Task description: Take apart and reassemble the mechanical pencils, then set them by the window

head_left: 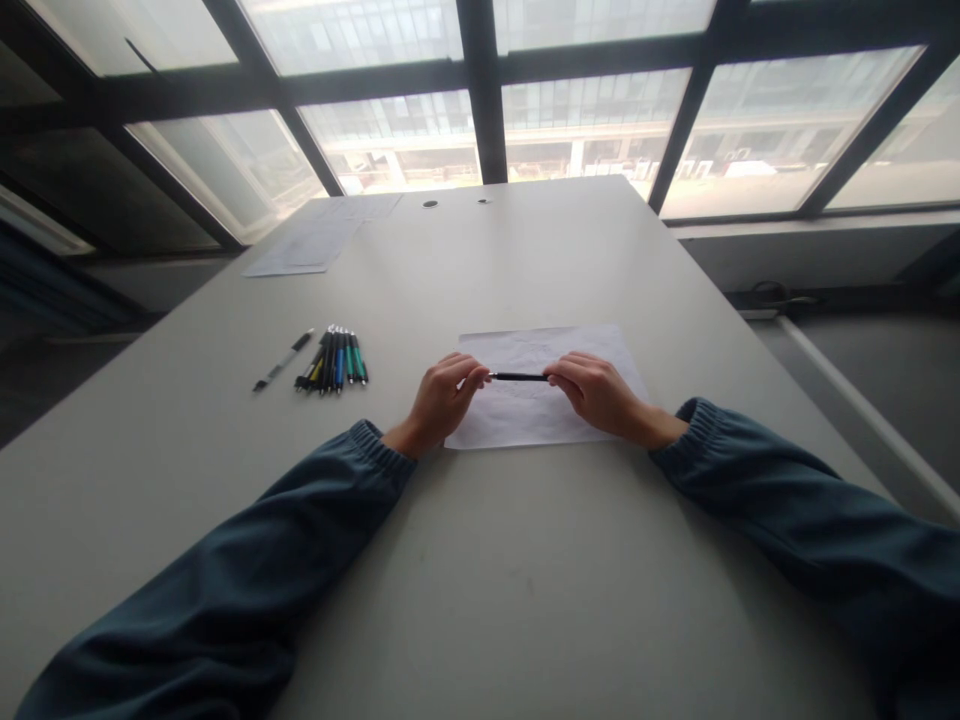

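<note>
A black pen (pixel 520 377) lies level between my two hands, over a white sheet of paper (pixel 517 425) with faint marks on it. My left hand (pixel 446 395) pinches the pen's left end between thumb and fingers. At the other end, my right hand (pixel 596 390) grips it in the same way. The pen's middle part is in plain view, while both tips are partly hidden by my fingers. Both hands are above the paper or at its edges.
Left of my hands lies a bunch of pens (pixel 334 360) in black, blue, green and yellow. A single grey-and-black pen (pixel 285 360) lies beside it. More papers (pixel 307 245) rest at the table's far left, and windows (pixel 592 130) stand beyond the white table (pixel 487 600).
</note>
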Tool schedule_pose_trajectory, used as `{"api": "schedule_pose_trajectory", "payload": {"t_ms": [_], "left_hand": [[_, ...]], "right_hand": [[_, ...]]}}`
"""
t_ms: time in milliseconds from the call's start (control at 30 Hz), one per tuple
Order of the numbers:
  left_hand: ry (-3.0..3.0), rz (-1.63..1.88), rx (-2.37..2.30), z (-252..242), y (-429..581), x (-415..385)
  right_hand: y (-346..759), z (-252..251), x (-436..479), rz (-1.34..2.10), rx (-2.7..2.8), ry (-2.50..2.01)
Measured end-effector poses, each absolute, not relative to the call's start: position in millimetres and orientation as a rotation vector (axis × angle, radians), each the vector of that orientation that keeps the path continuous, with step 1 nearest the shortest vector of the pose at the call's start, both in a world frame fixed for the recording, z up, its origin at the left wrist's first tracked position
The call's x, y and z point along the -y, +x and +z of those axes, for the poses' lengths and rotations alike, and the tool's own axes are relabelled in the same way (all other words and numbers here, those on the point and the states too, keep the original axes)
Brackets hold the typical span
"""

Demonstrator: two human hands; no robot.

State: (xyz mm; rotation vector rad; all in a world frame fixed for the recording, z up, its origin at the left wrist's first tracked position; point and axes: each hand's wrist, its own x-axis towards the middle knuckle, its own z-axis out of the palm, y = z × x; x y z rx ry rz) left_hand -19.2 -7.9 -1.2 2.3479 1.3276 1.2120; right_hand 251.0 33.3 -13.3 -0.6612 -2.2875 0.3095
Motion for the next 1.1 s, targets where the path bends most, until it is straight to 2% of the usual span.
{"api": "schedule_pose_trajectory", "payload": {"t_ms": [1100], "left_hand": [[2.442,1.371,-1.199,0.4,-15.3,7.8]], "right_hand": [[256.3,-14.2,-32.8,0.387,2.252,-0.699]]}}
